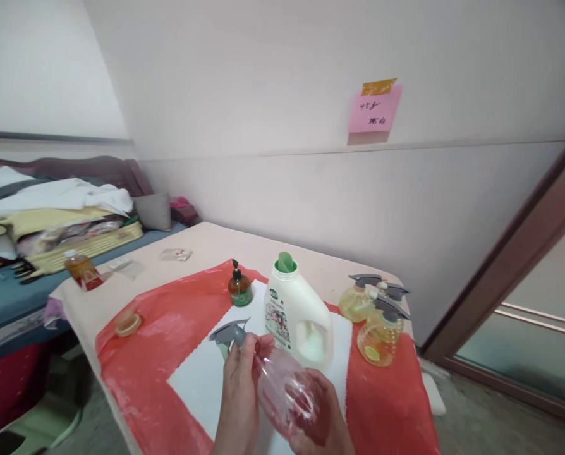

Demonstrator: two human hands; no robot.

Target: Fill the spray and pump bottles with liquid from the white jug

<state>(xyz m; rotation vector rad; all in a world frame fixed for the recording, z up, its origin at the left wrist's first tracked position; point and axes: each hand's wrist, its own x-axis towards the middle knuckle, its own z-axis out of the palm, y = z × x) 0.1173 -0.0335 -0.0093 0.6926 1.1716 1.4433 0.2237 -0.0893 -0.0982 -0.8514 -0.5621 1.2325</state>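
Gripping a grey plastic spray head (238,335) with curled fingers, the left hand (241,379) touched the neck end of a transparent pinkish plastic bottle (280,385). The right hand (328,411) clasped its tilted body before a white plastic jug (306,309).

The left hand (241,379) is gripping the pink bottle (279,387) near its grey sprayer (237,335), while the right hand (328,407) is cupping its base, and the bottle is tilting between them. Beyond it, a white jug (282,309) is standing on white paper (197,379). A pump bottle (240,289) is standing left of the jug; yellow spray bottles (376,341) are clustering on the right. A pink note (375,112) is hanging on the wall (263,95).
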